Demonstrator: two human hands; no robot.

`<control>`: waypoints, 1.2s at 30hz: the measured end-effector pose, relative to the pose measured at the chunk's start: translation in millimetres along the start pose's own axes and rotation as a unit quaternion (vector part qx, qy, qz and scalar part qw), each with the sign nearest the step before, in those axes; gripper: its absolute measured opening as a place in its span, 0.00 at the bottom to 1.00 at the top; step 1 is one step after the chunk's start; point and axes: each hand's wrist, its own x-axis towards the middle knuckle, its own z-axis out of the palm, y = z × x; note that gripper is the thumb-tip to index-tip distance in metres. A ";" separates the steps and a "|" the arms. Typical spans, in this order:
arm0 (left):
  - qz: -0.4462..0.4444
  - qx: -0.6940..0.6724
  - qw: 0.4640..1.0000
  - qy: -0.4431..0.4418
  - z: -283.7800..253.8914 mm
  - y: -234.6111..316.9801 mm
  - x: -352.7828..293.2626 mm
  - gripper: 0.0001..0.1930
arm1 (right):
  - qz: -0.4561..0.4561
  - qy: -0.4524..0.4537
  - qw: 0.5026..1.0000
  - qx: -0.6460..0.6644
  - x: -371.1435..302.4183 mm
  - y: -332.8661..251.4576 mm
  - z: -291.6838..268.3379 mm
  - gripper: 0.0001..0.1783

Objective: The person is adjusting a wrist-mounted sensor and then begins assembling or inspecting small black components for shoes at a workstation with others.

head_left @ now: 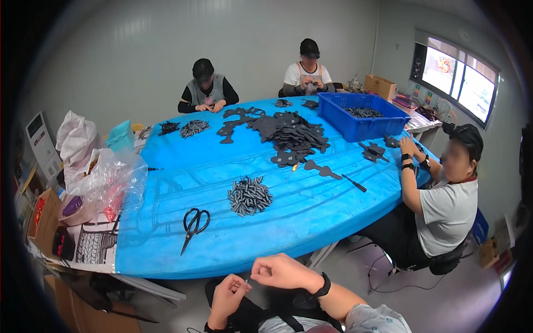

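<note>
Above my lap, just off the near edge of the table, my left hand (226, 297) is closed in a pinch. Something small and pale shows at its fingertips, too tiny to name. Close by on the right, my right hand (282, 272) is curled with thumb and fingers together; whatever it may hold is hidden. The two hands are slightly apart. Beyond them on the blue-covered table (166, 261) lie black-handled scissors (194, 226), blades toward me. A heap of short grey tube-like pieces (250, 196) sits right of the scissors.
Flat black cut-out pieces (291, 133) are heaped mid-table, with a black screwdriver-like tool (354, 183) nearby. A blue crate (361, 125) holds more small pieces. Plastic bags (114, 175) crowd the left edge. Three people work around the table, one (449, 205) at the right.
</note>
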 end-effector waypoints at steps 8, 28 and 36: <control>0.032 -0.030 0.998 0.046 3.9 3.0 14.8 0.02 | -0.045 0.404 0.839 -0.362 23.2 40.3 -4.4 0.25; 0.195 0.357 0.880 0.244 -21.7 -13.4 40.4 0.06 | -0.079 0.213 0.903 -0.365 6.3 74.2 17.1 0.25; 0.159 0.344 0.894 0.238 -18.5 -5.5 32.4 0.05 | -0.064 -0.217 0.874 0.429 5.9 51.6 7.1 0.17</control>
